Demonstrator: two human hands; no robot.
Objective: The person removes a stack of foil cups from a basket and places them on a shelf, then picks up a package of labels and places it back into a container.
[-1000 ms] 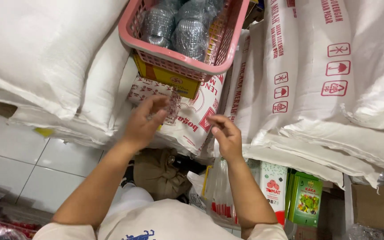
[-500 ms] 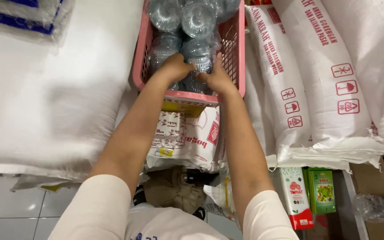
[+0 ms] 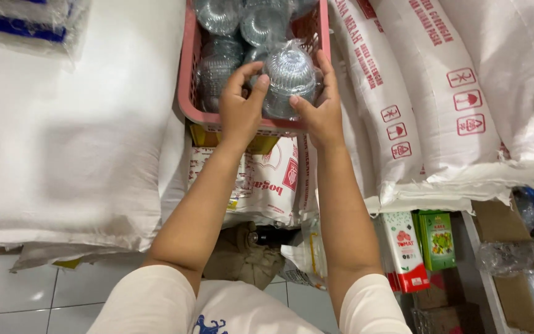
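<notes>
Upper centre of frame: left hand (image 3: 241, 105) and right hand (image 3: 319, 111) clasp a wrapped stack of clear plastic cups (image 3: 287, 79) between them, over the pink basket (image 3: 188, 80).

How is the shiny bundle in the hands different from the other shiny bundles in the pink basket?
The held bundle is gripped from both sides by the left hand and right hand; the other bundles are touched by neither hand. The held bundle sits at the pink basket's near edge, above the other bundles, which lie deeper and farther back. All are clear plastic wrapped in clear film.
</notes>
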